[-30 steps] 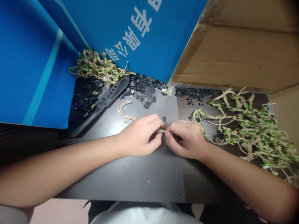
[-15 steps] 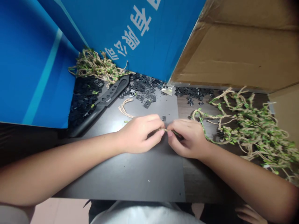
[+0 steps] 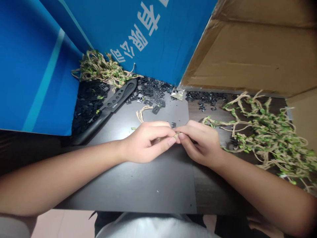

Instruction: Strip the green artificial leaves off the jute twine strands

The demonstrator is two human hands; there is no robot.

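Observation:
Above the grey table mat point(image 3: 148, 185), my left hand point(image 3: 151, 140) and my right hand point(image 3: 201, 142) meet fingertip to fingertip. Both are closed in a pinch on a thin leafy twine point(image 3: 176, 135), of which only a short green and tan bit shows between the thumbs. Loose tan cord ends point(image 3: 141, 113) stick out behind my left hand. To the right of my right hand lies a big tangled heap of leafy twine point(image 3: 267, 132), and a strand from it runs up close behind that hand.
A second twine pile point(image 3: 101, 67) lies at the back left, beside a black knife-shaped tool point(image 3: 116, 100). Small black plastic parts point(image 3: 148, 89) are strewn along the back. A blue box point(image 3: 158, 43) and a cardboard box point(image 3: 247, 59) wall in the far side.
My hands have come closer together, the left shifting slightly right. The loose cord ends behind my left hand have moved to the right with it.

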